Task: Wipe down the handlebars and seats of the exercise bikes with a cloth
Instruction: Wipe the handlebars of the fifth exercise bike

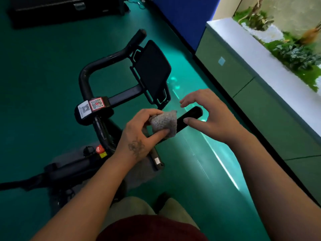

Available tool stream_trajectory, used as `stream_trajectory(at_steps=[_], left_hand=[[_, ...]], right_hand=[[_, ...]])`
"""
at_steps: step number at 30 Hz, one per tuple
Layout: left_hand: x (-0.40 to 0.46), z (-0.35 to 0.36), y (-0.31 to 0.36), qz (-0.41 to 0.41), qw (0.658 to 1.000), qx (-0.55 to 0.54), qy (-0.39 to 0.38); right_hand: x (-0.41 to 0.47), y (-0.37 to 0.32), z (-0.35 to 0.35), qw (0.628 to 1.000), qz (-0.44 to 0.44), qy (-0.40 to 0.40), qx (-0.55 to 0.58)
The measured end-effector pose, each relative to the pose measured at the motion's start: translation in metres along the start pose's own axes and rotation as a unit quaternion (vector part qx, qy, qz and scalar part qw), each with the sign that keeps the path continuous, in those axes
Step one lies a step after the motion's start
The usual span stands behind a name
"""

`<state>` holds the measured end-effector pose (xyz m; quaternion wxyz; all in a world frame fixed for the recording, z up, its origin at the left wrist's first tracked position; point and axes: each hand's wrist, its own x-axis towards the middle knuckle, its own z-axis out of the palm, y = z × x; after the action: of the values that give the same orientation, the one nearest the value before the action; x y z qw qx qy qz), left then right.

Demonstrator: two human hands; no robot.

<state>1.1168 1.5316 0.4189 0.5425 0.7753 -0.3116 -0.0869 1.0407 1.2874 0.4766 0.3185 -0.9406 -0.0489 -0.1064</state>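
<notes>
Bike (97, 136) on green floor (34, 70). Bars (107, 58) black, w/ screen (152, 70) mounted. L hand (139, 134) pinches grey cloth (164, 124) round near bar grip — R hand (210, 117) open, fingers spread just over grip end (194, 113).

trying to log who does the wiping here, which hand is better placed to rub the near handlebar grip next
Left. The left hand already pinches the grey cloth wrapped against the near handlebar grip. The right hand hovers open over the grip's end, holding nothing.
</notes>
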Motion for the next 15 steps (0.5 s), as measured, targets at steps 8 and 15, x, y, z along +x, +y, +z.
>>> stream_trajectory(at_steps=[8, 15], left_hand=[[-0.032, 0.007, 0.002, -0.106, 0.992, 0.056, 0.033], [-0.028, -0.002, 0.009, -0.111, 0.985, 0.131, 0.010]], right_hand=[[0.019, 0.033, 0.003, 0.987, -0.006, -0.160, -0.009], [0.029, 0.038, 0.006, 0.982, -0.022, -0.186, -0.035]])
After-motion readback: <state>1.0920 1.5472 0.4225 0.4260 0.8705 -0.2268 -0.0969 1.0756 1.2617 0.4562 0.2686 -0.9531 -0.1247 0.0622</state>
